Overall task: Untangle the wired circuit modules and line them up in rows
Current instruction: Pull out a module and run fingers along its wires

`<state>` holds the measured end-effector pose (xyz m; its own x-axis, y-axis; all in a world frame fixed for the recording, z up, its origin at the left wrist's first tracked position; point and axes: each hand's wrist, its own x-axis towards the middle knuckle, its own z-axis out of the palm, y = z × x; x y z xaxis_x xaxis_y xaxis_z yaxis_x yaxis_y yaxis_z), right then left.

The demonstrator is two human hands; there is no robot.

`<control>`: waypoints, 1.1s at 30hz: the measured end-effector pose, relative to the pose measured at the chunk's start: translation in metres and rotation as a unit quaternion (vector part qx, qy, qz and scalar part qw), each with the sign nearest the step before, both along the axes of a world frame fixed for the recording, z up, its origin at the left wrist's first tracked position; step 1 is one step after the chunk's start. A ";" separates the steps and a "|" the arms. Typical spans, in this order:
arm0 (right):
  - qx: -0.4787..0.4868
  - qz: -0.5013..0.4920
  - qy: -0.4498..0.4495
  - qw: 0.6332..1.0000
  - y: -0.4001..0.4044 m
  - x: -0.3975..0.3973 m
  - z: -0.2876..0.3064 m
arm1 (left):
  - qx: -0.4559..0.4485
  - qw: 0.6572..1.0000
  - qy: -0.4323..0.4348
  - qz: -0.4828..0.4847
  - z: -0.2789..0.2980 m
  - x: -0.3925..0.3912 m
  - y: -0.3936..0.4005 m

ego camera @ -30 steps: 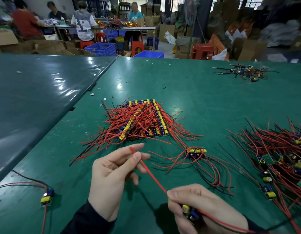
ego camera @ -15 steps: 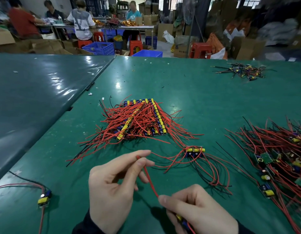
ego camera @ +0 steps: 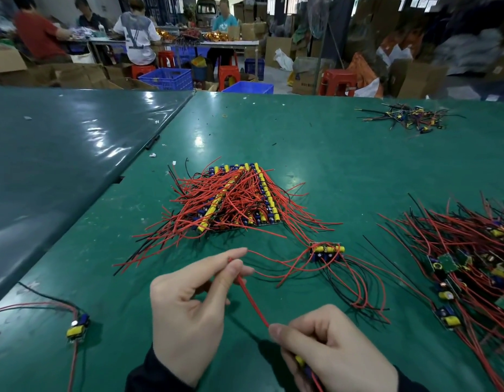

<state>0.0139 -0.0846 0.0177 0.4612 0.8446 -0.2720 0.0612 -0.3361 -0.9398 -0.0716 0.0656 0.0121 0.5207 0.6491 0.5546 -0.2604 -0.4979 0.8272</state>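
At the bottom centre of the frame, one circuit module (ego camera: 303, 364) is sitting inside the right hand (ego camera: 334, 350), only its yellow and blue parts peeking out under the curled fingers that are gripping it. Its red lead wire (ego camera: 252, 301) is running up and to the left, taut, to the left hand (ego camera: 188, 309), where thumb and forefinger are pinching it near the free end while the other fingers are hanging loosely curled.

Just above the hands, a short row of modules (ego camera: 327, 251) is lying at centre right, its red and black leads looping down toward the lower right. Higher, at the centre of the frame, the lined-up block of modules (ego camera: 239, 199) is resting in rows with leads fanning out to both sides. At the right edge a tangled pile (ego camera: 465, 258) is waiting, and a single module (ego camera: 77, 329) is lying at lower left on the green table (ego camera: 316, 154). A smaller heap of wired parts (ego camera: 409, 117) is sitting at upper right.

The likely risk is pulling too hard: with the lead stretched between both hands, a sharp tug could strain its solder joint. Trailing leads could also snag the loose loops of the short row and drag it out of line when this module is being set down beside it.
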 end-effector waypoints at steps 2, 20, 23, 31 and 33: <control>0.025 0.022 0.032 0.999 0.000 -0.002 0.004 | -0.020 1.000 0.008 0.014 -0.002 0.001 0.004; 0.245 -0.118 0.021 0.962 0.004 -0.001 0.000 | -0.326 0.933 0.084 -0.129 0.004 0.001 0.011; 0.272 -0.162 -0.033 0.948 0.004 0.002 -0.004 | -0.348 0.857 0.223 -0.308 0.003 -0.001 -0.005; 0.246 -0.173 -0.068 0.951 0.006 -0.003 -0.011 | -0.390 0.780 0.273 -0.406 -0.002 0.003 -0.025; 0.250 -0.177 -0.035 0.951 0.005 -0.001 -0.009 | -0.421 0.765 0.268 -0.408 -0.001 0.002 -0.022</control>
<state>0.0134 -0.0794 0.0090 0.7434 0.6483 0.1643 0.0949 0.1410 -0.9855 -0.0694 0.0432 0.0111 0.9490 -0.0041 -0.3152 0.2882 0.4168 0.8621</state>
